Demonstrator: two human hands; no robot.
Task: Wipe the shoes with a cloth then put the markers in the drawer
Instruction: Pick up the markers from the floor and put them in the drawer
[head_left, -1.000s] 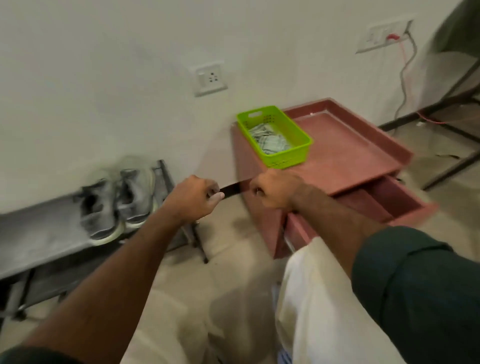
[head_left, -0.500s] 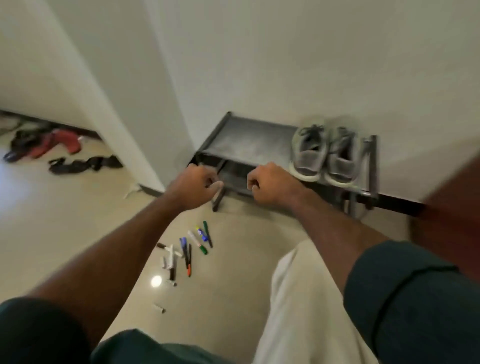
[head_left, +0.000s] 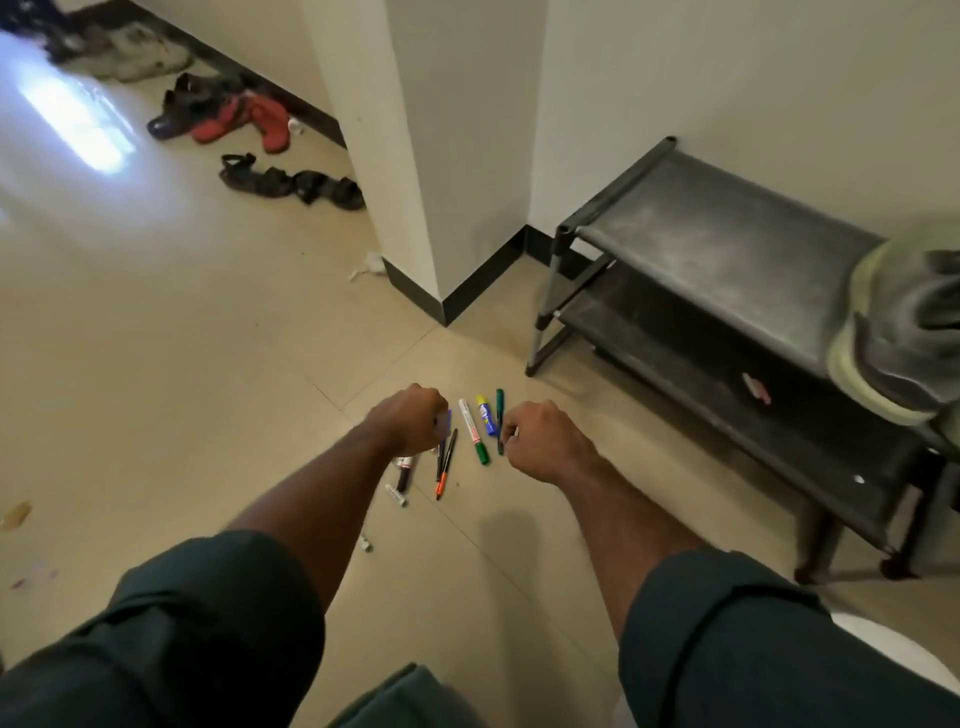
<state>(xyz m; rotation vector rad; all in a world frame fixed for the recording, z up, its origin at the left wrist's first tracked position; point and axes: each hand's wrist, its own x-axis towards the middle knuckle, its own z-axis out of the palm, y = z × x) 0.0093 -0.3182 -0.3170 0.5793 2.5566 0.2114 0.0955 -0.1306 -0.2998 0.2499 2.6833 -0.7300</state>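
Hands (head_left: 470, 428) over markers (head_left: 475, 431) near rack (head_left: 727, 249)

My left hand (head_left: 410, 423) covers the upper ends of the markers (head_left: 470, 431) beneath it. Right of the markers, the grey shoe (head_left: 904, 332) on the rack (head_left: 727, 249) is blurred and cropped by the frame's edge.

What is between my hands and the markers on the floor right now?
Nothing visible. The left hand and right hand hang over the markers scattered on the bare floor, with only open air beneath. The shoe rack stands off to the right.
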